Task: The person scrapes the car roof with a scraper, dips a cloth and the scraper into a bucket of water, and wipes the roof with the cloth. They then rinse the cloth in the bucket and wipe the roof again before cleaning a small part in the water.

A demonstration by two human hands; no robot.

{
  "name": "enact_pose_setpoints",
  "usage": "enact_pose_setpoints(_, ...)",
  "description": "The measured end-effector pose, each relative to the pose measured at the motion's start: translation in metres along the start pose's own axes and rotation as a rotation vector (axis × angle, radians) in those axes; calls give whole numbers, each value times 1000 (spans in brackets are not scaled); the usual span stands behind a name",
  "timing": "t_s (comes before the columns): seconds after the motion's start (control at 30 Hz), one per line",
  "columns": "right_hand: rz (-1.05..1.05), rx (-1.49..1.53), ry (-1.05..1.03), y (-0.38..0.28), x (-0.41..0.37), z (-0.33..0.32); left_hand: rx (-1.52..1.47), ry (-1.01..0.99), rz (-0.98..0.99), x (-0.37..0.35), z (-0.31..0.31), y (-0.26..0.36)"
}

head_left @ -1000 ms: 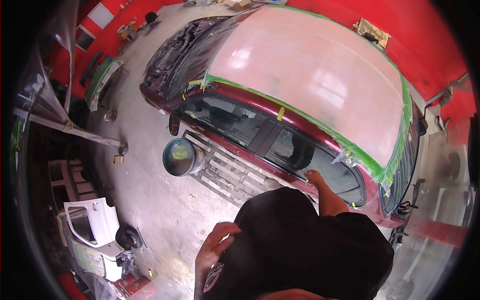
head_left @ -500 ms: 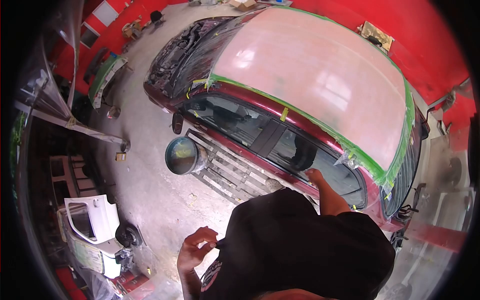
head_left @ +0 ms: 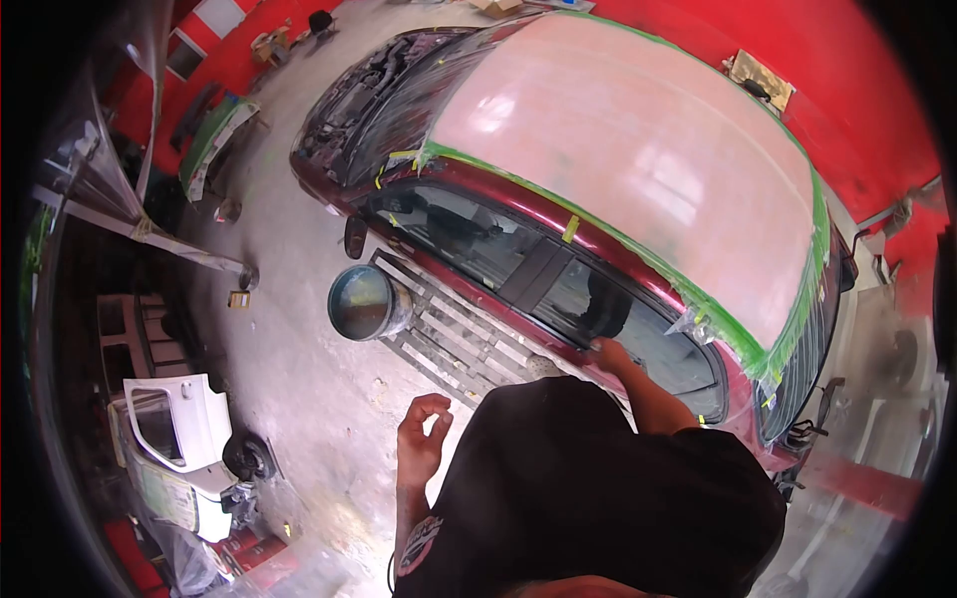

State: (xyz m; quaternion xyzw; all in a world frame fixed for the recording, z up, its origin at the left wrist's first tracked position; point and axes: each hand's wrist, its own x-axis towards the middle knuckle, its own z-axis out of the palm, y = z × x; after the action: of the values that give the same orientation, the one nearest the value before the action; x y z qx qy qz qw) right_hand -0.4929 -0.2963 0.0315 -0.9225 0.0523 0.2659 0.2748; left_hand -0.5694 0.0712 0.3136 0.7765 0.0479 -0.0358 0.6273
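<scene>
My left hand (head_left: 423,435) is raised over the floor beside my dark shirt, fingers curled, with a gap between them and the thumb and nothing visible in it. My right hand (head_left: 610,353) is closed, small in view, just beside the rear side window (head_left: 658,353) of a dark red car (head_left: 558,344). What those fingers hold, if anything, I cannot tell. The car's roof (head_left: 608,130) has a dull pinkish, sanded-looking surface, edged with green masking tape (head_left: 718,334). Clear plastic sheeting lies over the windshield and the rear glass.
Alongside the car lies a slatted platform (head_left: 459,344), with a bucket (head_left: 367,302) of murky liquid at its front end. A white car door (head_left: 177,424) and other parts stand at left. A beam (head_left: 150,237) reaches in from the left. Red walls (head_left: 857,90) enclose the space.
My left hand has moved up and to the right, toward the platform. My right hand has shifted slightly left and down along the car's side.
</scene>
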Motion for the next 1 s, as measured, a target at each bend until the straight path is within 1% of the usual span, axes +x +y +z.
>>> enact_pose_setpoints(0.03, -54, 6, -102, -38, -10, -17, -1, 9, -4, 0, -1, -6)
enact_pose_setpoints(0.1, -352, 108, -219, -89, -18, -22, 80, 43, -156, 0, -3, -19)
enact_pose_setpoints(0.17, -543, 213, -547, -169, -53, -71, 98, 31, -172, -3, -3, -35)
enact_pose_setpoints(0.23, -753, 268, -766, -205, -67, -80, 164, -10, -237, -5, 2, -37)
enact_pose_setpoints(0.37, -689, 219, -761, -209, -69, -79, 148, -20, -270, -8, 14, -34)
enact_pose_setpoints(0.43, -613, 371, -884, -201, -63, -74, 160, 1, -291, -10, 16, -36)
enact_pose_setpoints(0.47, -683, 308, -843, -201, -62, -76, 178, 15, -305, -11, 17, -38)
enact_pose_setpoints(0.5, -686, 298, -854, -198, -60, -81, 171, 27, -310, -12, 17, -41)
enact_pose_setpoints(0.57, -617, 258, -865, -217, -72, -121, 199, 116, -334, -19, 16, -49)
enact_pose_setpoints(0.6, -616, 251, -881, -214, -71, -122, 219, 135, -360, -21, 14, -47)
enact_pose_setpoints(0.67, -714, 302, -715, -207, -70, -127, 184, 201, -368, -30, 11, -49)
enact_pose_setpoints(0.7, -714, 297, -729, -205, -66, -134, 175, 236, -374, -35, 10, -49)
enact_pose_setpoints(0.77, -523, 387, -832, -210, -55, -159, 165, 286, -384, -45, 9, -54)
enact_pose_setpoints(0.8, -431, 569, -812, -202, -48, -155, 170, 329, -410, -49, 9, -51)
enact_pose_setpoints(0.83, -427, 563, -821, -200, -41, -155, 175, 371, -433, -52, 9, -50)
enact_pose_setpoints(0.9, -578, 342, -462, -201, -23, -158, 173, 412, -434, -60, 9, -60)
enact_pose_setpoints(0.93, -580, 332, -467, -201, -14, -157, 182, 437, -468, -64, 9, -67)
enact_pose_setpoints(1.0, -782, -486, -107, -205, 2, -153, 206, 476, -513, -70, 10, -83)
